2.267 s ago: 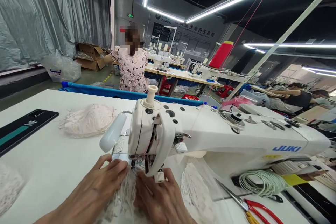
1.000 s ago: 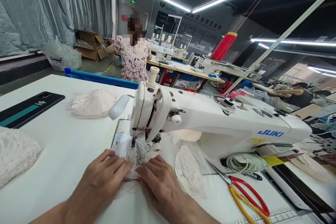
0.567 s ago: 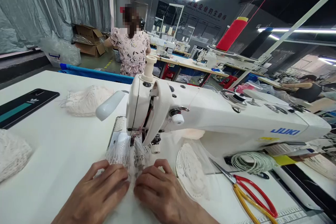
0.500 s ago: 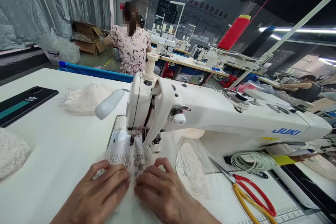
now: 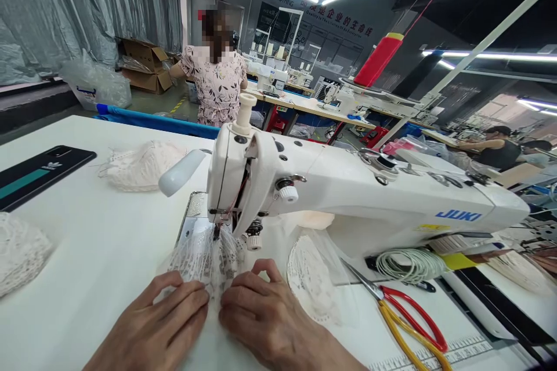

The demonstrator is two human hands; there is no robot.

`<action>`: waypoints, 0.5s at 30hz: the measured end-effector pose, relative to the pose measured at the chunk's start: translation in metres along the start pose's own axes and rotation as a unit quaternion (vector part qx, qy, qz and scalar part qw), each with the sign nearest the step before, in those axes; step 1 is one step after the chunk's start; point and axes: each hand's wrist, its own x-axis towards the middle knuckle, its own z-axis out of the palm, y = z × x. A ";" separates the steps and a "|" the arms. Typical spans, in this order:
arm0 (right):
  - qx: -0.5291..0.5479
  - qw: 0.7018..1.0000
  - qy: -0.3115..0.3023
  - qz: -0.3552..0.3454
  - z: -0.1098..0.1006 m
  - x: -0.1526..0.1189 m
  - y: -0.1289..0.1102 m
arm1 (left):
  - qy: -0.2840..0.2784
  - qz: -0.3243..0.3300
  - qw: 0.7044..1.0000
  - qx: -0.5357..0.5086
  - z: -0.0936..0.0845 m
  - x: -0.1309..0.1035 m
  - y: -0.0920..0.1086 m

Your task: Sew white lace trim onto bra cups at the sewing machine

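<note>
White lace fabric (image 5: 195,258) lies gathered under the presser foot of a white sewing machine (image 5: 348,185). My left hand (image 5: 169,313) has its fingers closed on the lace's left part, just in front of the needle area. On the right part, my right hand (image 5: 265,313) pinches the same lace, its fingers bent and its index knuckle raised. A narrow strip of the fabric shows between the two hands. Both sets of fingertips are partly hidden in the lace.
Scissors (image 5: 383,295), coiled cord (image 5: 409,265) and a lace piece (image 5: 311,278) lie right of my hands. Leftward are a phone (image 5: 47,171) and two lace pieces (image 5: 141,165) (image 5: 21,255). A person (image 5: 217,81) stands beyond the table; another sits far right.
The lace is spread a little wider in front of the needle. My hands remain on it, almost in place. The view has shifted slightly, moving the machine and scissors left.
</note>
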 end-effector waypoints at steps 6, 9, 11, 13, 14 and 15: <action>-0.011 1.000 0.011 -0.003 0.000 0.000 0.000 | 0.002 0.004 1.000 0.013 -0.001 0.000 -0.001; -0.012 1.000 0.012 -0.008 -0.002 0.001 0.000 | 0.000 0.009 1.000 0.011 0.000 -0.002 0.000; -0.015 1.000 0.012 -0.012 -0.003 0.001 0.000 | 0.006 0.005 1.000 0.003 0.000 -0.002 0.001; -0.015 1.000 0.009 -0.018 -0.004 0.002 0.000 | 0.011 0.001 1.000 -0.001 0.000 -0.001 0.003; -0.015 1.000 0.007 -0.022 -0.004 0.002 0.000 | 0.013 0.001 1.000 -0.002 0.000 -0.001 0.004; -0.014 1.000 0.006 -0.027 -0.005 0.002 0.000 | 0.017 0.003 1.000 -0.003 0.000 0.000 0.004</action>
